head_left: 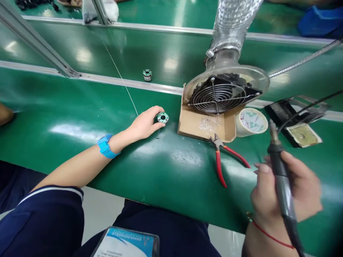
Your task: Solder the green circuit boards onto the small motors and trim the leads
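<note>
On the green bench my left hand (147, 123), a blue band round its wrist, has thumb and finger closed about a small round part with a green circuit-board top (163, 117) and a dark centre hole. A thin pale wire (120, 75) slants down from above to the back of that hand. At the right, my right hand (289, 189) grips a soldering iron (280, 171), its tip pointing up and away from me; motion blurs this hand a little. The iron is near a stand with a yellowish sponge (304, 135).
Red-handled cutters (221, 153) lie against a cardboard box (193, 123) holding clear scraps. Above it sits a fan (219, 96) under a hood with a foil duct (230, 28). A tape roll (252, 122) stands beside it. Another round part (147, 75) stands by the rear rail.
</note>
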